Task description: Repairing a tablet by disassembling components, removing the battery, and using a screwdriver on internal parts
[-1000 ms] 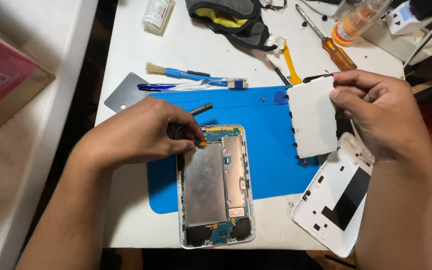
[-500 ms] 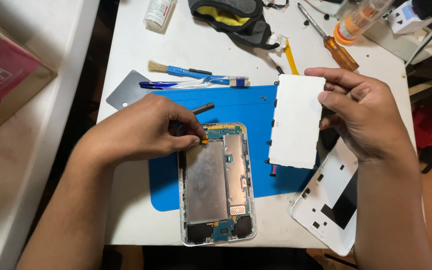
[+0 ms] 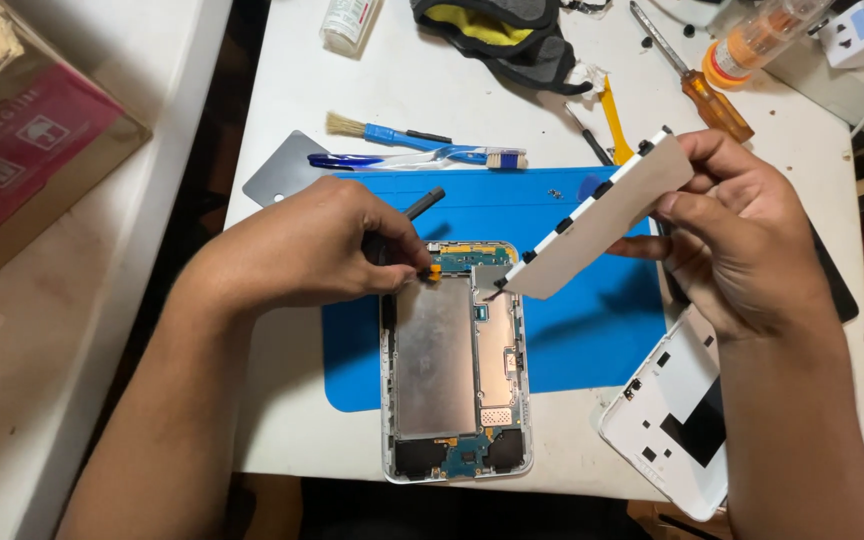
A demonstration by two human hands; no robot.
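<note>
We pinched a dark prying tool (image 3: 422, 205) in our left hand (image 3: 322, 245) against the opened tablet (image 3: 455, 360) at mid-frame; our right hand (image 3: 742, 230) gripped the white battery (image 3: 597, 215), whose tilted corner could, we judged, scrape the exposed board.

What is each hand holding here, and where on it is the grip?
The right hand pinches a flat white rectangular battery pack by its upper end, tilted. The left hand grips a dark slim prying tool near its tip, at the opened tablet.
</note>
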